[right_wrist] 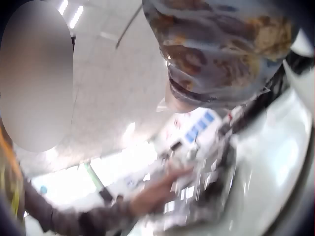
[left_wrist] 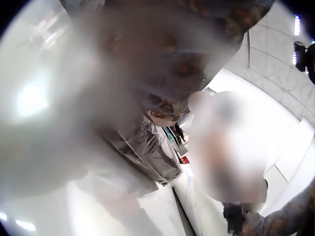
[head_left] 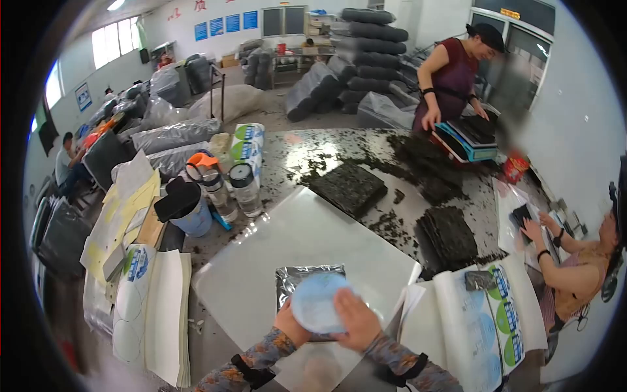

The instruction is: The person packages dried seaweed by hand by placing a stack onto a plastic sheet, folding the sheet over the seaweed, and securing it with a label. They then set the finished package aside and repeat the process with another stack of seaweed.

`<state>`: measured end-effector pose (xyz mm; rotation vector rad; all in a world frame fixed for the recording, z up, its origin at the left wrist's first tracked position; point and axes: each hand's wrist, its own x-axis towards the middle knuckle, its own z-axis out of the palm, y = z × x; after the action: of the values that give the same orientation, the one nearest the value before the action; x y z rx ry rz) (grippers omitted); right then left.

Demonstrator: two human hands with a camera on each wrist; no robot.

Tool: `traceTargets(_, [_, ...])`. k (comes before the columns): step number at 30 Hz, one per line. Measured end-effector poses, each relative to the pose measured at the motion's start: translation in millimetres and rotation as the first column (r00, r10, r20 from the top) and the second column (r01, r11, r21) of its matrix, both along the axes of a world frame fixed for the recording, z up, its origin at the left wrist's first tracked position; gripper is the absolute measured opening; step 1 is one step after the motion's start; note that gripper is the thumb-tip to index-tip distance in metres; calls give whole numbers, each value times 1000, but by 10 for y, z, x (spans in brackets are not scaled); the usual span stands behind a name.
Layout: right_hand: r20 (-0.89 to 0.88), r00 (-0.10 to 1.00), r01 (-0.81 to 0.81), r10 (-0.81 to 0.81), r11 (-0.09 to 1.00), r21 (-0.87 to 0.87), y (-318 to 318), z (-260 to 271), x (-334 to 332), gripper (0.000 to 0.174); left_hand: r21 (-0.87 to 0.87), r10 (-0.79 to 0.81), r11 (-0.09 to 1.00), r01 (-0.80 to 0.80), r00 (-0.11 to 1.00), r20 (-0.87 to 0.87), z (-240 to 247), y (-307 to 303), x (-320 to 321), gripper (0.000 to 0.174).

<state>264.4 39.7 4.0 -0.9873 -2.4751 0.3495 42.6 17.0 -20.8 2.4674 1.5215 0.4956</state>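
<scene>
Pale blue disc point(head_left: 320, 304) is held over the near part of a white sheet point(head_left: 261, 274), above a crinkly silver packet point(head_left: 287, 277); roughly round, so no clear long axis, its broad face turned up twd the head cam. Packet's far edge runs approx. L–R; its full length & long axis can't be told, disc and hands hide most of it. L hand point(head_left: 292, 326) grips the near-left rim, fingers curled in at the edge; R hand point(head_left: 357, 321), blurry, is closed on the right side w/ fingers over the rim, exact gap unclear. The sheet lies cornerwise on the table point(head_left: 281, 147), one corner pointing away, others L & R. Just past its far-right edge: a dark flat stack point(head_left: 349, 189); a 2nd dark stack point(head_left: 447, 235) sits farther R, w/ dark crumbs point(head_left: 392, 232) btwn. Off the left edge: clear jar w/ dark lid point(head_left: 245, 189), another jar point(head_left: 219, 196), blue cup point(head_left: 192, 215) w/ a black thing on top. Printed rolls point(head_left: 473, 320) flank the near right, more plastic-like sheets point(head_left: 166, 313) near left. Across the table a person point(head_left: 454, 78) handles dark sheets by blue & red trays point(head_left: 467, 147); another person point(head_left: 581, 268) works at far R.
</scene>
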Motion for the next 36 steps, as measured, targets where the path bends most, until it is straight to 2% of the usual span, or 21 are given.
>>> traceTargets(1, [52,995,-80,80,997,2,0,2,-124,91,41,28,999,-28,1000,9,-1,25,22,45])
traceTargets(7, [215,974,-67,75,997,-42,95,15,-287,93,-17,-9,1000,10,999,47,149,28,-2,47])
traceTargets(10, [114,990,-68,87,984,-164,206,148,-350,88,-83,11,997,1,989,148,152,6,37,47])
traceTargets(12, [-437,899,-236,-16,823,-516,416,-103,-515,87,-145,2,989,18,991,136,264,2,-28,45])
traceTargets(13, [-644,750,-383,-149,696,-607,567,-242,-608,86,-256,117,966,-28,933,339,238,-14,-96,41])
traceTargets(14, [-623,771,-347,-128,737,-580,601,-311,-675,80,-367,244,929,-48,825,510,190,-46,-197,38])
traceTargets(15, [-418,908,-230,15,853,-469,600,-345,-727,78,-469,372,882,-40,669,644,163,-56,-296,34])
traceTargets(16, [-161,982,-148,102,939,-309,529,-279,-781,76,-508,544,831,-227,521,657,222,-79,-380,32])
traceTargets(17, [111,987,-99,114,987,-127,400,-227,-833,73,-432,566,824,-367,504,653,180,-55,-417,32])
traceTargets(19, [259,962,-76,86,996,-50,285,-67,-929,70,-267,602,755,-598,474,642,-33,0,-419,33])
traceTargets(21, [344,935,-64,81,996,-61,303,42,-944,73,-158,631,757,-634,645,430,-190,15,-350,37])
traceTargets(22, [290,951,-85,108,992,-91,328,79,-917,79,-106,617,768,-632,685,386,-280,32,-324,37])
traceTargets(25, [-306,951,-132,35,944,-303,674,-380,-594,77,1,556,800,-600,742,374,-480,109,-363,37])
traceTargets(26, [-284,926,169,-248,947,-275,704,-280,-498,72,1,549,801,-599,734,400,-521,112,-368,35])
traceTargets(27, [-277,820,444,-501,862,-244,729,-191,-409,67,-3,551,795,-606,720,421,-552,85,-391,34])
traceTargets(28, [-166,852,366,-497,791,-490,807,-278,-316,62,8,543,773,-634,669,507,-534,74,-346,30])
traceTargets(29, [-66,890,277,-450,650,-708,884,-411,-290,57,96,476,815,-572,754,452,-716,110,-416,28])
traceTargets(31, [-340,843,92,-418,733,-674,787,-262,-435,50,7,508,785,-620,649,567,-643,-11,-497,28])
traceTargets(33, [-679,628,-185,-380,775,-605,576,199,-612,47,-9,428,837,-548,643,635,-208,-181,-861,26])
traceTargets(35, [-697,715,-88,-51,983,-162,429,33,-541,34,-41,541,741,-671,559,628,225,-393,-1375,21])
traceTargets(36, [-552,824,-153,131,988,6,396,-2,-546,33,-61,618,683,-728,531,580,248,-467,-1763,19])
